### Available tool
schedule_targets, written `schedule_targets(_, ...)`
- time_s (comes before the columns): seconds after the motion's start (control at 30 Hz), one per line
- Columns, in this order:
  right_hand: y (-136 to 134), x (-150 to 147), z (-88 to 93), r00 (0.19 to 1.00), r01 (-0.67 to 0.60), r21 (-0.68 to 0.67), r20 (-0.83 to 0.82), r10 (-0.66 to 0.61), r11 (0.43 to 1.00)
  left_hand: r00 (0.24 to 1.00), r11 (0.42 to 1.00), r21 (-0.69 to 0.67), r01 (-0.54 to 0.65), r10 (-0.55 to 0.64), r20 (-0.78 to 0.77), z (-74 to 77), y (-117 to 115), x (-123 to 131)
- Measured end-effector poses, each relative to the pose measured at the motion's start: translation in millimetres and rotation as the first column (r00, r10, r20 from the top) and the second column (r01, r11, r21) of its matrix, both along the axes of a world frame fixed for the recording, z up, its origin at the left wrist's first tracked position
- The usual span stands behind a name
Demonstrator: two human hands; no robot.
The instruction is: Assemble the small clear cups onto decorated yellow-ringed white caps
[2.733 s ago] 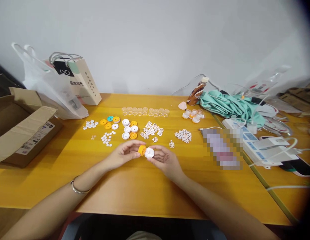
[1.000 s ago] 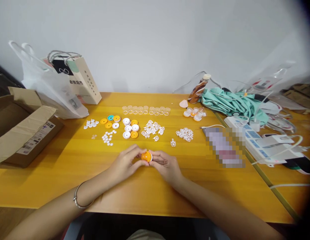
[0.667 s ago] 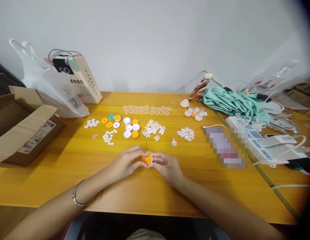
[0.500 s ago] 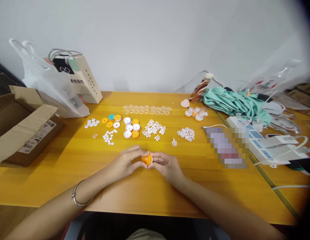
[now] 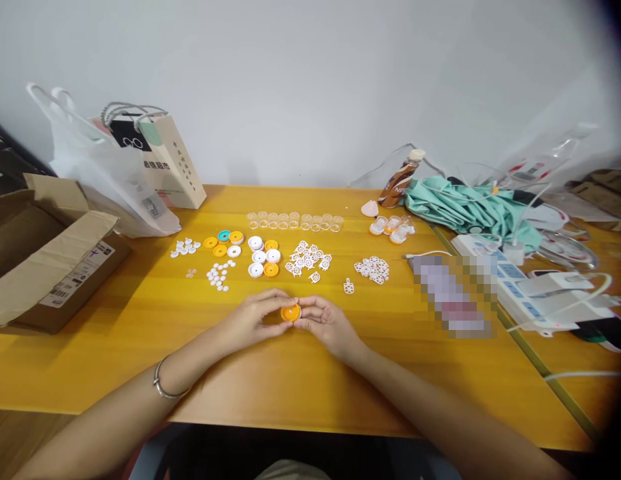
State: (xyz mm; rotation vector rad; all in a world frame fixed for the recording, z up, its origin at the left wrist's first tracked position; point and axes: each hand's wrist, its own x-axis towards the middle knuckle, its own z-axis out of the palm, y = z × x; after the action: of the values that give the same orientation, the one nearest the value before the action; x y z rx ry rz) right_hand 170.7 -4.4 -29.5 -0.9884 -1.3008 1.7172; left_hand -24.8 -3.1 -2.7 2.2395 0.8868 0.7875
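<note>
Just above the front part of the table, my left hand (image 5: 257, 319) and my right hand (image 5: 327, 325) pinch a small round orange plastic cap (image 5: 291, 312) from both sides. Its hollow orange face is turned up toward me, and a pale rim shows at its right edge. Beyond my hands lie orange and white round caps (image 5: 256, 269), some of them stacked. White cut-out plastic pieces (image 5: 309, 257) form a loose pile, and a flatter pile of similar white pieces (image 5: 373, 269) lies to the right. One single white piece (image 5: 349, 286) is near my right hand.
Clear little cups (image 5: 294, 221) stand in a row at the back. Small white discs (image 5: 219, 275) are scattered left. A cardboard box (image 5: 55, 267) and bags occupy the left side. A drink bottle (image 5: 403, 178), a green umbrella (image 5: 455, 203) and a power strip (image 5: 510, 280) are on the right.
The orange cap has been tilted so its hollow face shows more, and it has shifted slightly left and up. Both hands still hold it, the right-hand fingers more spread.
</note>
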Motion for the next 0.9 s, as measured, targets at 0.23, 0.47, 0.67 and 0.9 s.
schedule_targets(0.23, -1.2, 0.0, -4.0, 1.0, -0.024, -0.033, 0.018, 0.024, 0.999, 1.0, 0.996, -0.092, -0.005, 0.007, 0.017, -7.7, 3.0, 5.4)
schedule_targets(0.47, 19.6, 19.7, 7.0, 0.948, -0.063, 0.174, 0.317, 0.005, 0.983, 0.988, 0.989, -0.108, -0.099, 0.085, -0.126, -3.5, 3.5, 5.6)
schedule_targets(0.67, 50.3, 85.3, 37.1, 0.518, 0.117, 0.559, 0.67, -0.531, 0.821, 0.987, 0.977, -0.152, -0.149, 0.137, -0.086, -11.9, 5.6, 7.1)
schedule_targets(0.9, 51.9, 88.5, 25.6, 0.264, -0.096, 0.43, 0.881, -0.393, 0.898, 0.978, 0.975, -0.094, -0.201, 0.195, -0.071, -17.2, 1.8, 14.0)
